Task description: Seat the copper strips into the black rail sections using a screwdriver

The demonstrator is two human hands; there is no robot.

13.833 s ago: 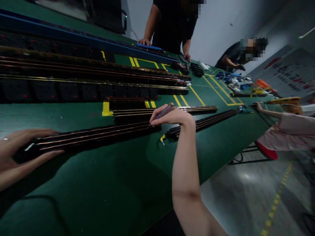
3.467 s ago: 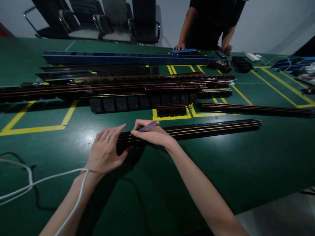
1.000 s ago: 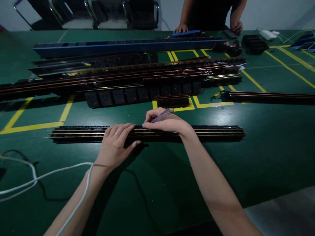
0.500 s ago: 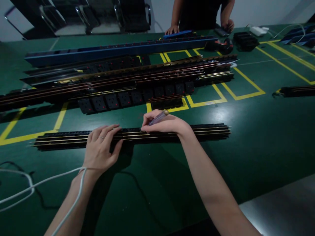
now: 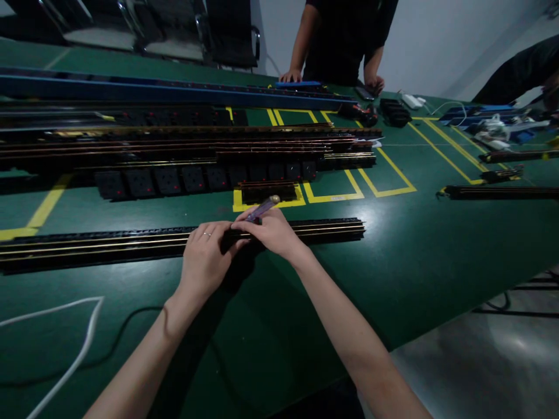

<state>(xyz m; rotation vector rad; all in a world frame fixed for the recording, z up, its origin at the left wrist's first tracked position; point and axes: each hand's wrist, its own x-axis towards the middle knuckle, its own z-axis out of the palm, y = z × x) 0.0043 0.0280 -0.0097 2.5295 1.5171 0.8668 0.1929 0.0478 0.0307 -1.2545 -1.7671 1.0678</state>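
A long black strip (image 5: pixel 131 247) with thin brass rods along its length lies across the table in front of me. My left hand (image 5: pixel 207 250), a ring on one finger, grips the strip near its middle, fingers over the far edge and thumb on the near side. Right beside it, my right hand (image 5: pixel 268 230) holds a slim tool with a clear purple handle (image 5: pixel 261 209) and a rounded brass-coloured end. The handle tilts up to the right. Its working tip is hidden by my fingers at the strip.
Beyond lie a row of black socket modules (image 5: pixel 183 179), bundled copper-coloured rods (image 5: pixel 174 145) and a long blue housing (image 5: pixel 166 90). A person (image 5: pixel 336 46) stands across the green table (image 5: pixel 419 262). Black strips (image 5: pixel 502 192) lie at right. A white cable (image 5: pixel 89 331) is at lower left.
My left hand has slid right along the strip, up against my right hand, and closed round it. The view has turned to the right, bringing another person's sleeve in.
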